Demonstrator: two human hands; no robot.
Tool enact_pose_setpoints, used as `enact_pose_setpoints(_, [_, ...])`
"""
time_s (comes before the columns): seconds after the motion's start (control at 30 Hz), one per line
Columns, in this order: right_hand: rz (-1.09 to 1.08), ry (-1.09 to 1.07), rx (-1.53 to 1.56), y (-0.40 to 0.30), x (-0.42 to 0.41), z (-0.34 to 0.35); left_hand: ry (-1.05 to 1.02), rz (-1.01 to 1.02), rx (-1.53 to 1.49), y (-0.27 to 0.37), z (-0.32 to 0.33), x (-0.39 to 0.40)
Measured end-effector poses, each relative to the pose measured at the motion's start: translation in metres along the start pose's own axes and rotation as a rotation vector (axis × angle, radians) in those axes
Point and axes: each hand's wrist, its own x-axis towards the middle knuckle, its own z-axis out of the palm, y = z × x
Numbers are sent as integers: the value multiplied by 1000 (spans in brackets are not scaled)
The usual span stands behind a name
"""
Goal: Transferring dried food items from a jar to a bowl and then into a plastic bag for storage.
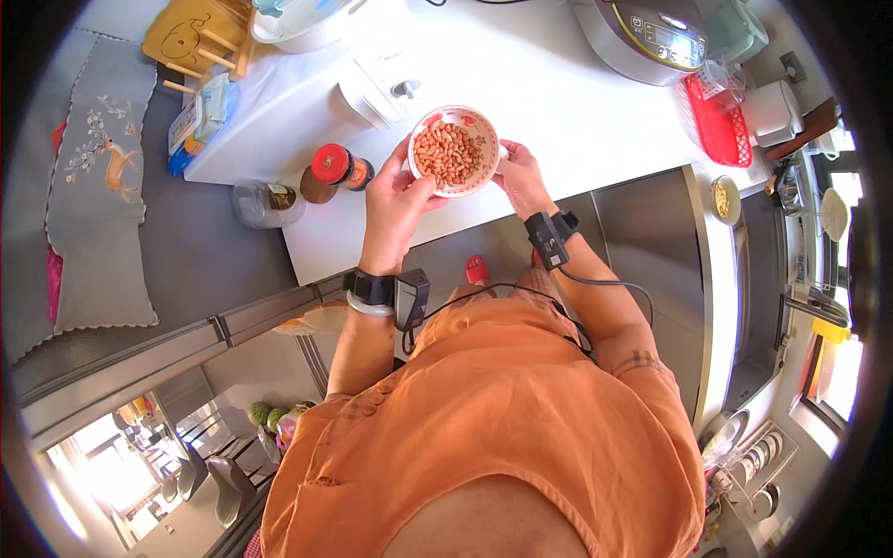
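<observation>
Both my hands hold a round white bowl with red decoration (492, 132) above the front part of a white counter. Peanuts (446, 153) with reddish skins lie in it. My left hand (395, 202) grips the bowl's left side, thumb at the rim. At the right side, my right hand (519, 174) has its fingers on what looks like a handle, partly hidden. Left of the bowl are a dark jar with a red lid (333, 164), a brown round lid (317, 185) and a clear jar (268, 204). Behind the bowl stands a white appliance with a knob (380, 91).
A rice cooker (642, 42) stands at the back right, near a red plastic basket (718, 129). A small bowl of pale food (725, 199) sits by the sink (757, 293). At left are a wipes pack (202, 125), a wooden rack (241, 56) and a grey deer-patterned cloth (104, 209).
</observation>
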Motion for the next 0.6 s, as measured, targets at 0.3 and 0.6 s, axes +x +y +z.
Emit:
enact_pose_setpoints(0.3, [15, -32, -2, -1, 5, 3, 8, 60, -56, -5, 2, 4])
enact_pose_setpoints(0.6, [46, -70, -44, -1, 7, 6, 35, 69, -74, -8, 2, -1])
